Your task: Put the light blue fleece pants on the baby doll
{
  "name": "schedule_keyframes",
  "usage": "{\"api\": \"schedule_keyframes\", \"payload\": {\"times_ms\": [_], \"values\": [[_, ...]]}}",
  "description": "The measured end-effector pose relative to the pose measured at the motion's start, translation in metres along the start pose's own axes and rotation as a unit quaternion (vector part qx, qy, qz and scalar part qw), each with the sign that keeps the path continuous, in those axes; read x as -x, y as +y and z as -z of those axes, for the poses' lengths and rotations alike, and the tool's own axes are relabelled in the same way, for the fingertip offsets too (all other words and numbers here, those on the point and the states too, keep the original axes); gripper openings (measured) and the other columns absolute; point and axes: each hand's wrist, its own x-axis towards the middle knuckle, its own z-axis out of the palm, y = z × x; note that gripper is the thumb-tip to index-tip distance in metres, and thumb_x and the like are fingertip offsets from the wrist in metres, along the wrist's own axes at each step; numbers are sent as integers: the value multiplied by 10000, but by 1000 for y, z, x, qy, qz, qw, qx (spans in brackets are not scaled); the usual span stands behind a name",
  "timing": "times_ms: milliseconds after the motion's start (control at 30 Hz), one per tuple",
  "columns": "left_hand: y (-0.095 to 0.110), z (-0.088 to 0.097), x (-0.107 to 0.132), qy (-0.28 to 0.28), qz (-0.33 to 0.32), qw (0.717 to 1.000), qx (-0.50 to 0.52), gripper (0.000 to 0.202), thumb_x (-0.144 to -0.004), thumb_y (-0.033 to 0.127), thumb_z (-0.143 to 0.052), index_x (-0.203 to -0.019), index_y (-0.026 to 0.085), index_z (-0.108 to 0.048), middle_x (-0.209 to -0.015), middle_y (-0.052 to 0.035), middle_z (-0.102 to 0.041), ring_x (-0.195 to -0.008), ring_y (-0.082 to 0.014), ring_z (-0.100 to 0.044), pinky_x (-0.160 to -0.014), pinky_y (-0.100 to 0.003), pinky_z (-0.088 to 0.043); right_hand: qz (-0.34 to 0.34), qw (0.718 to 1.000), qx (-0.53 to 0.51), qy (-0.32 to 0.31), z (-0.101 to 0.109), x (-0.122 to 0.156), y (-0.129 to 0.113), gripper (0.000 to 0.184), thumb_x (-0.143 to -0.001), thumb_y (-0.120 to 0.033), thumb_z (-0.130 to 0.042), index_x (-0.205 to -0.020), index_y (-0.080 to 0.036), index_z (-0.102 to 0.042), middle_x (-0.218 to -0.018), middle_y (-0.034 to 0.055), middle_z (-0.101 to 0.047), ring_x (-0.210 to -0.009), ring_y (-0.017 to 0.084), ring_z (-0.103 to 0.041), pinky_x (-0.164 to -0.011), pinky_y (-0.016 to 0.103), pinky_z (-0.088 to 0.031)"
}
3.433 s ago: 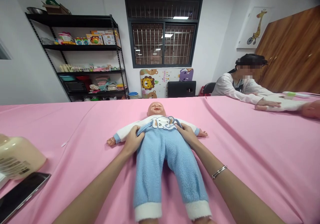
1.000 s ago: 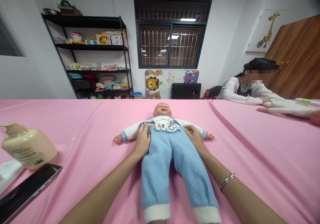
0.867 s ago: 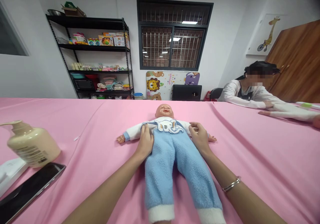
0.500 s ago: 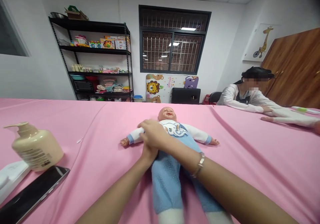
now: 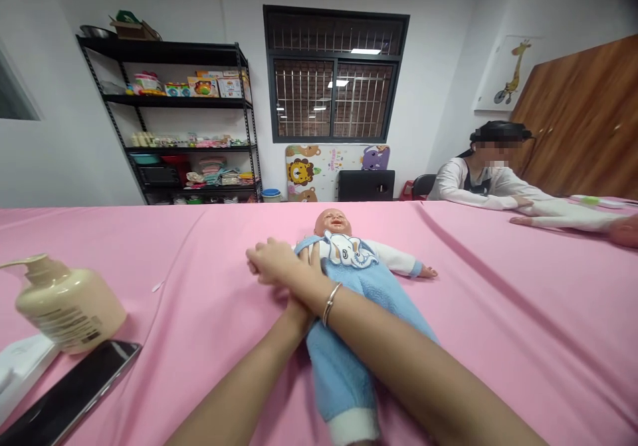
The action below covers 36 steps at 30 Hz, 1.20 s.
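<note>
A baby doll point(image 5: 356, 286) in a white top and light-blue overalls with an elephant bib lies face up on the pink cloth point(image 5: 199, 366), head away from me. My right hand point(image 5: 274, 263), with a silver bracelet at the wrist, crosses over my left wrist. Its fingers are curled at the doll's arm on the left side; that arm's hand and cuff are hidden. My left hand point(image 5: 305, 293) lies beneath, mostly covered, its fingers showing against the doll's shoulder near the overall strap. The doll's other arm point(image 5: 399, 260) stretches out on the cloth.
On the left stand a beige pump bottle point(image 5: 72, 306), a black phone point(image 5: 74, 393) and a white device point(image 5: 22, 369). At the right, another person point(image 5: 483, 173) sits with a hand on a second doll point(image 5: 573, 219). Shelves point(image 5: 169, 100) line the back wall.
My right hand has slid left and outward along the doll's arm, covering its hand. The doll's torso has turned slightly and its strap has bunched. The view has shifted a little.
</note>
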Motion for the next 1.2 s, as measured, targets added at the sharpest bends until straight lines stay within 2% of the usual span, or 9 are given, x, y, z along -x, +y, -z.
{"api": "schedule_keyframes", "payload": {"times_ms": [233, 300, 467, 700, 800, 933, 1000, 1067, 1200], "values": [[17, 15, -3, 71, -106, 991, -33, 456, -858, 101, -282, -1313, 95, -304, -1249, -200, -386, -1269, -311, -250, -1005, -512, -309, -157, 980, -53, 107, 64, -12, 63, 225, -695, -212, -540, -915, -171, -555, -843, 38, -622, -745, 164, -549, -619, 240, -373], [18, 15, -3, 98, -111, 988, -39, 458, -858, 102, -306, -1315, 97, -288, -1291, -196, -335, -1293, -317, -196, -1027, -526, -278, -151, 978, -121, 77, 66, -2, 77, 168, -754, -298, -516, -784, -153, -594, -717, 25, -617, -653, 137, -542, -563, 217, -352], [18, 19, -5, 130, -101, 986, -14, 466, -831, 123, -396, -1285, 79, -303, -1275, -201, -343, -1261, -307, -266, -1030, -485, -298, -115, 959, -255, -48, 70, 18, 90, 594, -813, -604, -349, -576, -120, -599, -407, 10, -483, -423, 97, -467, -474, 209, -329], [17, 31, -15, 26, 62, 993, 96, 283, -720, 61, -459, -988, 130, -517, -856, -55, -550, -796, -181, -545, -744, -311, -469, -87, 934, -318, -134, 74, 22, 96, 490, -645, -606, -604, -565, -123, -569, -487, -5, -532, -433, 68, -456, -450, 188, -326], [15, 30, -16, -19, 90, 987, 134, 210, -662, 43, -475, -837, 141, -539, -750, -13, -536, -699, -149, -527, -667, -256, -442, -103, 897, -416, -105, 62, 14, 91, 402, -622, -512, -676, -590, -135, -537, -536, -17, -538, -454, 62, -444, -448, 184, -330], [20, 35, -12, -16, 11, 984, 177, 173, -655, 65, -453, -767, 166, -538, -800, -13, -540, -747, -146, -518, -707, -256, -421, -107, 807, -581, -16, 47, -6, 87, 290, -672, -401, -666, -684, -153, -518, -619, -21, -545, -532, 63, -498, -480, 164, -350], [23, 43, -13, -14, -17, 971, 238, 195, -629, 67, -458, -771, 168, -545, -822, -10, -548, -787, -142, -524, -759, -257, -420, -125, 802, -583, 18, 40, -15, 92, 248, -700, -371, -643, -734, -152, -533, -684, -6, -570, -621, 80, -547, -517, 162, -367], [21, 52, -18, -2, 5, 946, 325, 181, -609, 103, -507, -774, 160, -554, -820, -7, -554, -795, -142, -532, -771, -260, -437, -159, 835, -524, 51, 32, -20, 100, 239, -712, -359, -632, -737, -135, -555, -709, 11, -588, -663, 94, -552, -549, 171, -373], [-10, 63, -34, 152, 244, 832, 474, 220, -593, 247, -602, -777, 161, -517, -775, 13, -502, -702, -134, -533, -576, -253, -502, -213, 881, -398, 140, 16, -15, 115, 272, -761, -377, -569, -707, -110, -577, -675, 34, -607, -642, 105, -539, -599, 192, -386]]}}
